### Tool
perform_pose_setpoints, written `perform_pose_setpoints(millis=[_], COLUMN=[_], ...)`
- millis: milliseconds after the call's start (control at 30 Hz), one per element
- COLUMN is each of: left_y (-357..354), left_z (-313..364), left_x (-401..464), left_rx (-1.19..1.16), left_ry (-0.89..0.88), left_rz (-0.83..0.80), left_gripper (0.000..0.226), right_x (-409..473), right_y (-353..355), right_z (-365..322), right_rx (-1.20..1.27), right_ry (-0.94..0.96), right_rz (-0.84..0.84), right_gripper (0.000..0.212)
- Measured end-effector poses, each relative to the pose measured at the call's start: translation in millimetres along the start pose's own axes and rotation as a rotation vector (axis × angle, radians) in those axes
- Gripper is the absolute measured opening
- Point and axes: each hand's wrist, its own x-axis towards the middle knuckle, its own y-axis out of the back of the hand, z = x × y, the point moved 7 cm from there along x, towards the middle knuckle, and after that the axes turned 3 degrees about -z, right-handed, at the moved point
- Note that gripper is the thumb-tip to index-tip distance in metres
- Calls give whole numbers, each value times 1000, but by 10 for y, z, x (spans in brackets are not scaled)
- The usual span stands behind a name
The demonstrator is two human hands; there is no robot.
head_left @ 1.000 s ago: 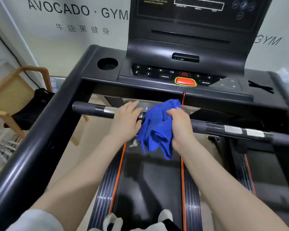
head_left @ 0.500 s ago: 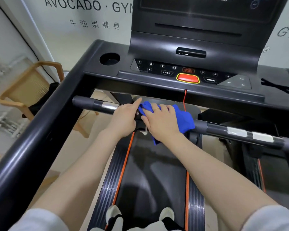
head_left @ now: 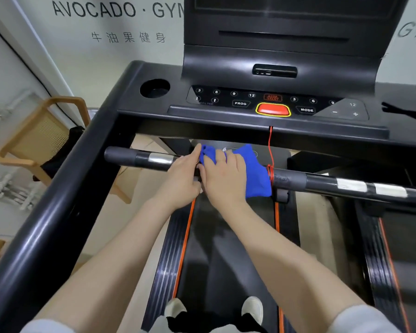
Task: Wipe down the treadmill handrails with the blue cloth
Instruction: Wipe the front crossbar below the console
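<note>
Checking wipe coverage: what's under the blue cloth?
The front handrail runs under the blue cloth, which the right hand presses down. The covered stretch of bar is hidden.

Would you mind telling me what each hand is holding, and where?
The right hand presses the cloth onto the bar at its left part; the left hand grips the bare bar beside it.

Head view. Right hand (head_left: 226, 179) presses a crumpled blue cloth (head_left: 256, 174) onto the dark horizontal front handrail (head_left: 298, 180) of the black treadmill; left hand (head_left: 181, 181) grips the rail just beside it. A thin red safety cord (head_left: 270, 145) loops around the rail, touching the cloth's right edge.
</note>
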Motion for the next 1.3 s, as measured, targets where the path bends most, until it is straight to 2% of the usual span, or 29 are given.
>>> perform_pose_setpoints(millis=[67,167,300,467,567,633,733,833,900,1067,1167,1233,1300], left_y=[15,29,56,17,-121,-197,-332,-505,-562,-576,-573,-572,-569], left_z=[19,78,130,230,302,394,664,853,857,842,852,838,827], left_x=[-6,-23,2,36,51,98,183,183,181,189,172,161,151], left_rx=[37,118,226,335,373,349,328,269,302,335,286,267,247], left_ry=[3,-30,-59,-96,-59,-49,-129,-187,-204,-188,-144,-117,-93], left_rz=[46,95,99,66,56,54,-6,-63,-43,63,117,126,130], left_gripper=[76,70,66,55,55,55,55,52,52,50,45,45,44], right_x=[-131,-127,58,159,-55,-220,-441,-533,-514,-219,-27,125,231], right_y=[-105,-147,92,594,892,870,587,143,-3,120,68,-94,-238], right_z=[3,65,327,1042,1343,1474,1502,1390,1316,1330,1444,1555,1547], right_rx=[24,-7,50,456,465,355,132,60,37,24,132,299,409], right_ry=[68,155,22,-331,-258,-190,-83,0,3,-21,-105,-257,-307], right_rz=[113,86,72,231,424,438,350,128,44,-34,-223,-442,-663], right_gripper=[28,32,34,32,32,32,36,40,42,45,36,26,21])
